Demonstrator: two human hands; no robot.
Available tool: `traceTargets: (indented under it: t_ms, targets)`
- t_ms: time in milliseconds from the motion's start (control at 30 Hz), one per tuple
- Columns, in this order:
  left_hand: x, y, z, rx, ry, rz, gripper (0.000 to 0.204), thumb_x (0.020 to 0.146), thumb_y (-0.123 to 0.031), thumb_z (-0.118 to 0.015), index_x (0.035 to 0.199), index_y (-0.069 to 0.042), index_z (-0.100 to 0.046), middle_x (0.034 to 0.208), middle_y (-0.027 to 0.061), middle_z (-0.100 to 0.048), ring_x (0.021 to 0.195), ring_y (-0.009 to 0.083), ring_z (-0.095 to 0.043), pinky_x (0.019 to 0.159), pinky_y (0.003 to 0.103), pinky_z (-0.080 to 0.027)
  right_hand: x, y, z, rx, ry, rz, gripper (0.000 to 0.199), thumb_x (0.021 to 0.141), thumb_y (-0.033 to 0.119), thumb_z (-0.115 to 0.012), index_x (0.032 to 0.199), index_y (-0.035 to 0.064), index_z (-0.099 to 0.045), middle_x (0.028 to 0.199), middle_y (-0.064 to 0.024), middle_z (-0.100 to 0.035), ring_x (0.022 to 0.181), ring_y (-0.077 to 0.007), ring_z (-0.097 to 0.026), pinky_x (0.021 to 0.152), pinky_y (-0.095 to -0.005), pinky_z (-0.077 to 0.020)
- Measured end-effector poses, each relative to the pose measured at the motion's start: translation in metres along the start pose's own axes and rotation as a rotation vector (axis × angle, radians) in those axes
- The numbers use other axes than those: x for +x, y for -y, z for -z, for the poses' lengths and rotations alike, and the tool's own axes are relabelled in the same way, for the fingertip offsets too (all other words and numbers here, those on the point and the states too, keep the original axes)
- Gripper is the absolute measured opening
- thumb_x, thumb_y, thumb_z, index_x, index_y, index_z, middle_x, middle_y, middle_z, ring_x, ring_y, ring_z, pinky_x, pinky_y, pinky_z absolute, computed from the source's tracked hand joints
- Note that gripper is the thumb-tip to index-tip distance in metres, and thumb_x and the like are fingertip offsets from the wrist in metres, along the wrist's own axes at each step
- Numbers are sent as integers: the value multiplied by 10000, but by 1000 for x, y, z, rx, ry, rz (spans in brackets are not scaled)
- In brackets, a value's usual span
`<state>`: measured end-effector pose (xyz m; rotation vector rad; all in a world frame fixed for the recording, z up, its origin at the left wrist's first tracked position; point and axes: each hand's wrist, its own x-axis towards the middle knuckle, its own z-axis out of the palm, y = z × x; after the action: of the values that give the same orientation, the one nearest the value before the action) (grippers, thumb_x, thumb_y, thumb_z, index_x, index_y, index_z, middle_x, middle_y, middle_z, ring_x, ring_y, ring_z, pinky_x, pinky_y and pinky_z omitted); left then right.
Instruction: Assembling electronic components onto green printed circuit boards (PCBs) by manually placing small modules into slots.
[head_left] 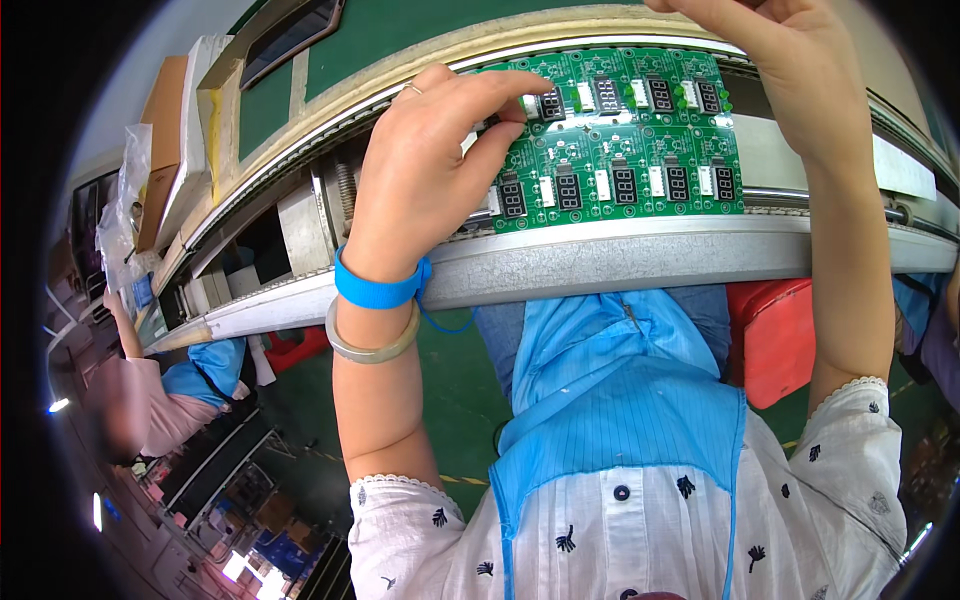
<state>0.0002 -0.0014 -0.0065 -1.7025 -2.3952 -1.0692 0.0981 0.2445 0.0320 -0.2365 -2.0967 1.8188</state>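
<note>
Under the left hand [420, 170], green circuit panel [640, 140], fingers [500, 95] narrowly pinching a small white part [529, 105].

This is an electronics assembly line in a factory: a green circuit board panel [620, 140] rides a metal conveyor rail [620, 262], workers wear blue smocks, an antistatic wrist strap [380, 288], cardboard boxes [165, 140] stacked beside.

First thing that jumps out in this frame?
The green circuit panel, a grid of small boards with dark digit displays, sits top centre on a curved metal conveyor rail. The left hand pinches a part at the panel's left edge, with a blue wrist strap and a pale bangle below it. The right hand reaches over the panel's top right.
</note>
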Motion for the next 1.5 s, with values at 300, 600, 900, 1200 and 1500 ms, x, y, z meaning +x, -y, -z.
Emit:
traceTargets:
  t_ms: [300, 600, 900, 1200, 1500]
  targets:
    - [1, 1, -1, -1, -26, -16, 329, 812, 10, -728, 1115, -117, -736, 848, 60, -720, 792, 278, -639, 715, 395, -517, -9, -1, -2, 72, -8, -73, 200, 906, -13, -735, 1100, -38, -693, 1000, -126, -743, 904, -165, -729, 837, -266, -604]
    - [-4, 1, 2, 71, 16, -5, 391, 804, 37, -729, 1170, -101, -743, 905, 58, -734, 845, 221, -658, 761, 337, -528, -15, 1, -9, 71, -28, -144, 208, 903, -14, -738, 1102, -42, -684, 1006, -138, -741, 915, -179, -732, 840, -273, -608]
    - [-2, 0, -1, 77, 4, -18, 389, 808, 32, -719, 1173, -98, -736, 902, 60, -730, 858, 237, -659, 772, 347, -527, 14, -73, -17, 1116, 494, 456, 216, 903, -1, -750, 1104, -40, -680, 1015, -136, -735, 916, -175, -731, 845, -272, -607]
    - [-4, -1, -4, 51, -24, 24, 312, 819, -18, -712, 1110, -132, -726, 838, 24, -707, 825, 257, -640, 774, 404, -502, -21, -1, -8, 185, 9, -214, 221, 909, 13, -761, 1111, -31, -683, 999, -128, -745, 916, -170, -737, 810, -249, -598]
    - [-4, -2, -3, 51, 0, 27, 377, 795, 27, -741, 1152, -92, -738, 913, 64, -725, 868, 238, -663, 772, 357, -540, -23, -27, 3, -5, 108, 0, 300, 933, 65, -745, 1215, -19, -683, 1089, -125, -746, 1012, -185, -726, 958, -286, -558]
